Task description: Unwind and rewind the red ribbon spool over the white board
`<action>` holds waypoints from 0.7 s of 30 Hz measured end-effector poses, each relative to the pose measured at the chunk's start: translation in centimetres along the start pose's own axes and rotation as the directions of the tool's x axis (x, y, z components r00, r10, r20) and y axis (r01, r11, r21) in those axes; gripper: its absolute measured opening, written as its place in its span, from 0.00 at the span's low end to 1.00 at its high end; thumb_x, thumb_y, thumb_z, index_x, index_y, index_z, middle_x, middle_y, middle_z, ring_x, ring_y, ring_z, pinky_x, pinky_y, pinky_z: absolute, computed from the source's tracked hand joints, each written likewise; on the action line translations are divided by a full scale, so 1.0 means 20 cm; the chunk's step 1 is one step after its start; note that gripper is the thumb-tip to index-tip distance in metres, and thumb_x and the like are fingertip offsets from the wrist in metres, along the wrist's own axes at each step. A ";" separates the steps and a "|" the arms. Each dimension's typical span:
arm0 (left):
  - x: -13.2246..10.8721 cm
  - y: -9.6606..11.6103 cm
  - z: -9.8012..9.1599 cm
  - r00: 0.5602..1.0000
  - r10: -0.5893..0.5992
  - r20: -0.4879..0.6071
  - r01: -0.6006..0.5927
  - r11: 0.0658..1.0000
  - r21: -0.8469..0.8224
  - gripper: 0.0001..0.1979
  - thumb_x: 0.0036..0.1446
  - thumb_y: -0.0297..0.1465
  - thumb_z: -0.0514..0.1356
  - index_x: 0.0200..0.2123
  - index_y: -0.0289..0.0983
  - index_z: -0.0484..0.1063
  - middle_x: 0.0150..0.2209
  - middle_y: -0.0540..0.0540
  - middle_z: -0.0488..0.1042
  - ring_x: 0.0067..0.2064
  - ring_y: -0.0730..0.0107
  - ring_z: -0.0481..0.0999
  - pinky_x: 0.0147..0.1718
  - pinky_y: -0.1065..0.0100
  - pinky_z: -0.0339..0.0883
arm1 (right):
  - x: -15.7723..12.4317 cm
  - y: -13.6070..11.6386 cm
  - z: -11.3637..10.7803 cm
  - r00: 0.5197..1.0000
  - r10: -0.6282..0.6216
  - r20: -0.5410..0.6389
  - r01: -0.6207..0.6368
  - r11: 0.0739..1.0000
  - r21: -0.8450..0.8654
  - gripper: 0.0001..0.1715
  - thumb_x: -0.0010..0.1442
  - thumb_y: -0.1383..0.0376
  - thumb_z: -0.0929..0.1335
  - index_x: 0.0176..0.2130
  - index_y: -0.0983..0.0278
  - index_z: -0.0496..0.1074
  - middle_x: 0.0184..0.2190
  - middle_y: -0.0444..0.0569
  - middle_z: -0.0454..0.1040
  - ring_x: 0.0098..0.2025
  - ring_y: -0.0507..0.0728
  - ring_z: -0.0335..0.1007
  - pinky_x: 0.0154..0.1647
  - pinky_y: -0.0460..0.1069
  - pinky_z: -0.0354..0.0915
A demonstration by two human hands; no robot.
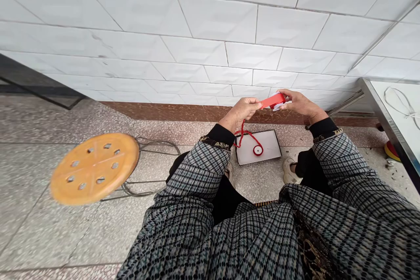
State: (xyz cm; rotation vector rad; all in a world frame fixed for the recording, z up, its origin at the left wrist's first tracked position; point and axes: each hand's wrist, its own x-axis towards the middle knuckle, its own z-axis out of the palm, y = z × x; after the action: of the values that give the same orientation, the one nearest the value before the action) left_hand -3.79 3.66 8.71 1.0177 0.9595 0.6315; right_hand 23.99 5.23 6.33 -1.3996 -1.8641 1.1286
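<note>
In front of the tiled wall, my right hand [297, 103] grips a spool of red ribbon [278, 99] with white sides. A flat red strip stretches leftward from the spool to my left hand [244, 110], whose fingers pinch its end. From below my left hand a narrow, dark red ribbon [242, 132] hangs down and curls to a small spool [258, 150] with a white centre. That small spool lies in a shallow, dark-edged tray [271, 140] with a pale inside, on the floor between my feet.
To the left lies an orange round stool [95, 168] with a holed seat and metal legs. A white-topped table [393, 100] with a metal edge and a cable stands at right. A red and yellow round object [391, 151] sits beneath it.
</note>
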 end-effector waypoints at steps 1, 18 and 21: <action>0.00 0.00 0.00 1.000 0.003 0.005 -0.003 1.000 -0.005 0.13 0.63 0.29 0.68 0.28 0.35 0.70 0.18 0.60 0.51 0.18 0.84 0.44 0.21 0.74 0.36 | 0.00 -0.01 0.00 1.000 0.013 0.013 -0.014 0.998 0.061 0.42 0.49 0.57 0.82 0.61 0.61 0.78 0.52 0.53 0.82 0.51 0.65 0.76 0.61 0.65 0.72; 0.04 -0.10 0.13 0.981 0.184 -0.068 -0.195 0.955 -0.223 0.12 0.62 0.31 0.70 0.38 0.39 0.67 0.21 0.61 0.57 0.19 0.84 0.47 0.22 0.73 0.38 | -0.01 -0.13 0.12 0.998 -0.038 0.041 0.007 0.820 0.572 0.47 0.39 0.40 0.87 0.51 0.59 0.78 0.45 0.49 0.82 0.44 0.59 0.76 0.50 0.53 0.72; 0.04 -0.10 0.14 0.984 0.171 -0.048 -0.178 0.944 -0.278 0.15 0.62 0.32 0.70 0.47 0.41 0.68 0.21 0.63 0.58 0.19 0.83 0.48 0.22 0.74 0.37 | 0.00 -0.12 0.13 0.998 -0.044 0.045 0.011 0.818 0.575 0.47 0.41 0.39 0.86 0.51 0.59 0.78 0.44 0.49 0.81 0.44 0.60 0.76 0.50 0.53 0.72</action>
State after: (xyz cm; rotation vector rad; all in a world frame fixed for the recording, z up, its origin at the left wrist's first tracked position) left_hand -0.92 2.35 7.16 0.8472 0.7771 0.9024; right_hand 20.78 4.11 7.03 -0.9896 -1.3866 1.5638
